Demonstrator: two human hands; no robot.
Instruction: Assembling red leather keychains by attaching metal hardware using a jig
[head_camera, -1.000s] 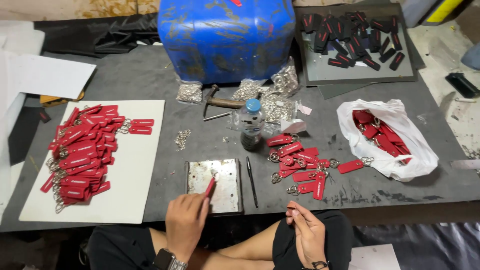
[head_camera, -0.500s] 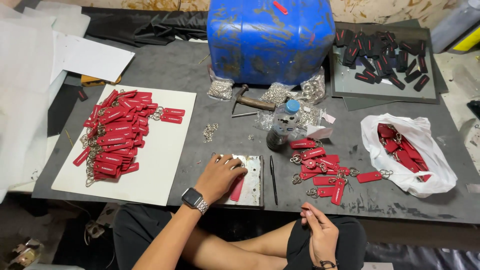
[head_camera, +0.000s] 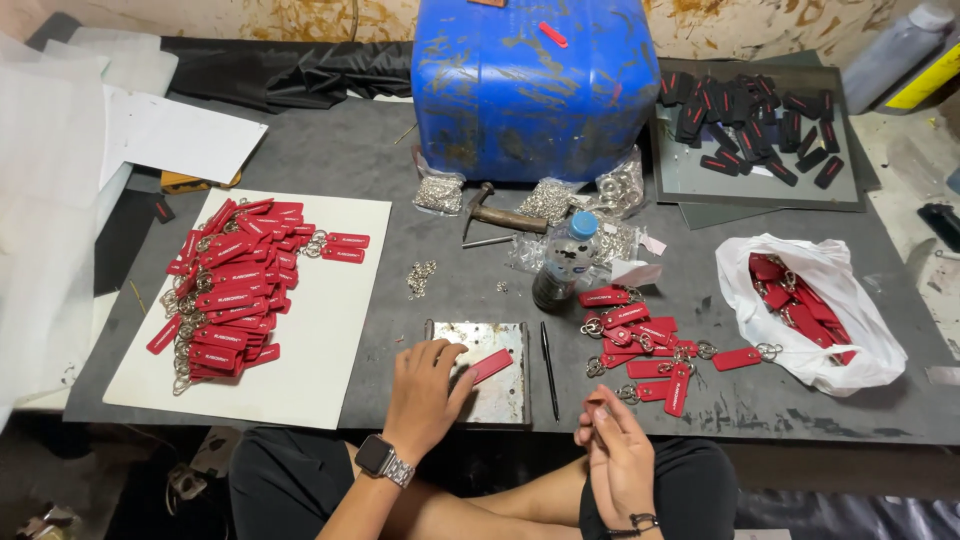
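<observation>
Fingers (head_camera: 437, 352) of the left hand (head_camera: 425, 395) lie spread, pressing a red tag (head_camera: 489, 366) onto the metal plate (head_camera: 497, 392) at the tabletop's (head_camera: 400, 210) near edge; the right hand (head_camera: 618, 460), loosely curled, holds nothing visible.

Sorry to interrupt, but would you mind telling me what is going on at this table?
A person sits at a dark table, left hand pressing a red key tag onto a small metal plate. The right hand hovers near the lap; whether it holds anything is unclear. A heap of red tags lies on white board to the left, looser tags with rings to the right.
</observation>
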